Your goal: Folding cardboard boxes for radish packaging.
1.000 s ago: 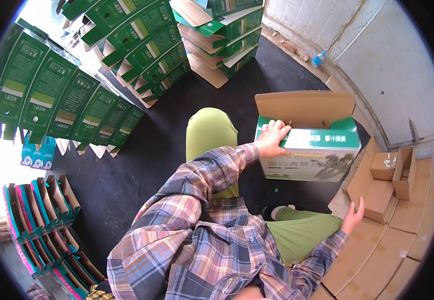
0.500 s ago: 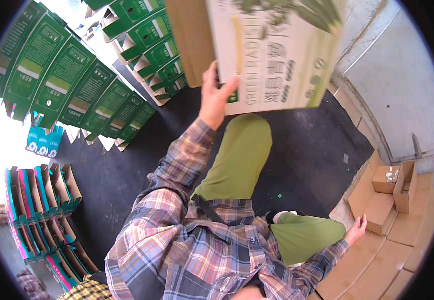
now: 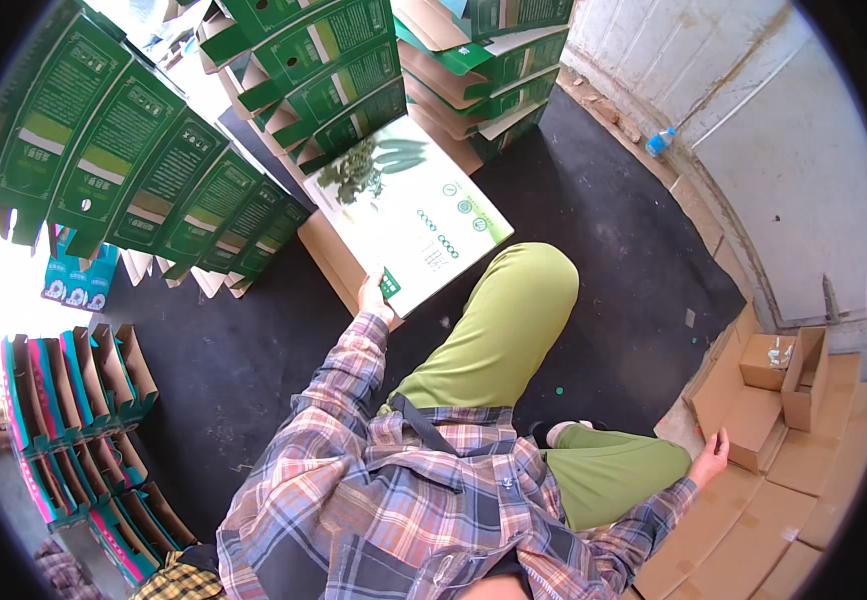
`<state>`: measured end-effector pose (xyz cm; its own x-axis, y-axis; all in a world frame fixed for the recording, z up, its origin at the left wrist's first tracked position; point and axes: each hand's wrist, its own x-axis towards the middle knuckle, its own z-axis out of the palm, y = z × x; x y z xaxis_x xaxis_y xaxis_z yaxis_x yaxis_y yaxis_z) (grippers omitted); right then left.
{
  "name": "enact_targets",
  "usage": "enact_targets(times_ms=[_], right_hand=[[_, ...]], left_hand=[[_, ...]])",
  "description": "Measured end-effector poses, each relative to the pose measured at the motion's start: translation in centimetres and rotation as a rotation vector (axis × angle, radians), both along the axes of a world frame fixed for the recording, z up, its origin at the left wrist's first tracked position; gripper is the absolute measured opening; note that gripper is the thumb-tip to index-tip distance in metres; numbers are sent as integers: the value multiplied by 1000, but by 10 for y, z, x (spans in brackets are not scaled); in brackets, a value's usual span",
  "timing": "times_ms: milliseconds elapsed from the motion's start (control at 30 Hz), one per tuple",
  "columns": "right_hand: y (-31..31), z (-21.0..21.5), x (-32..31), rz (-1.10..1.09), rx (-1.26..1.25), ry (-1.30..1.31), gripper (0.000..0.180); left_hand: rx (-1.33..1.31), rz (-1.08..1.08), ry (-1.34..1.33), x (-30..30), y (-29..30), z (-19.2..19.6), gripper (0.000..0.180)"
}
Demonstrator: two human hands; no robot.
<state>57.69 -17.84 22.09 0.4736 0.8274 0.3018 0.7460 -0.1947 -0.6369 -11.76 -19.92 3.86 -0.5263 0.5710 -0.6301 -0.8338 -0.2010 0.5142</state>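
Observation:
My left hand (image 3: 378,302) grips the near corner of a flat white carton (image 3: 409,215) printed with green leaves and radishes. The carton tilts low over the black floor mat, just left of my raised knee, and a plain brown cardboard panel (image 3: 332,262) shows along its left side. My left thumb lies over the printed face; the other fingers are mostly hidden beneath. Off to the right, my right hand (image 3: 711,458) is beside my other knee with fingers apart, next to an open brown cardboard box (image 3: 754,425). Nothing shows in it.
Green printed cartons stand stacked at the upper left (image 3: 134,150) and far middle (image 3: 494,75). Teal-and-pink open boxes (image 3: 79,385) stand in rows at the left. Brown cartons (image 3: 754,525) line the right. A blue bottle (image 3: 661,141) lies by the pale wall (image 3: 774,170).
My left hand has brought the white carton down and to the left, turning it, so the far green stacks now show. My right hand has hardly moved.

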Motion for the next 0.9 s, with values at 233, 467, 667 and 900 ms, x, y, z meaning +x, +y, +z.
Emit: enact_targets(times_ms=[233, 467, 667, 900], right_hand=[[16, -12, -13, 26, -54, -65, 30], [34, -13, -39, 11, -143, -141, 30], [50, -19, -56, -28, -216, -148, 29], [58, -16, -58, -25, -243, -180, 29]], left_hand=[[-59, -3, -85, -9, 39, -81, 37], [-112, -45, -86, -48, 115, -121, 41], [-218, -22, 28, -82, 163, -130, 39], [-197, 28, 90, -85, 179, -135, 48]])
